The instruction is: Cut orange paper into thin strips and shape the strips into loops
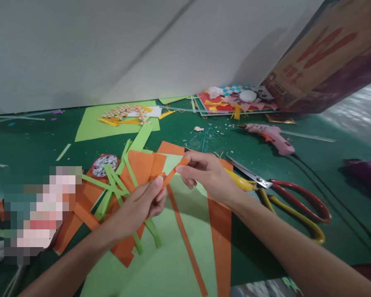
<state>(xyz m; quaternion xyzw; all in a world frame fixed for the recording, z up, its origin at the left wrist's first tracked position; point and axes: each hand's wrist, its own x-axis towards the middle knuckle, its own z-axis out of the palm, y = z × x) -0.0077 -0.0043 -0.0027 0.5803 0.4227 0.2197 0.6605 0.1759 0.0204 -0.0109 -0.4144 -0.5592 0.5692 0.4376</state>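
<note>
A narrow orange paper strip [172, 172] is stretched between both hands above a pile of paper. My left hand [146, 200] pinches its lower end. My right hand [204, 172] pinches its upper end with thumb and fingers. Under the hands lie orange paper sheets [142, 165], a pale green sheet [167, 255], several green strips [111, 185] and a long orange strip [185, 243].
Scissors with red and yellow handles [284, 198] lie right of my right wrist. A pink glue gun [270, 136] with its cord is behind them. A small dish of googly eyes [104, 165] sits left. Woven paper pieces [126, 113] and a brown bag [327, 62] are at the back.
</note>
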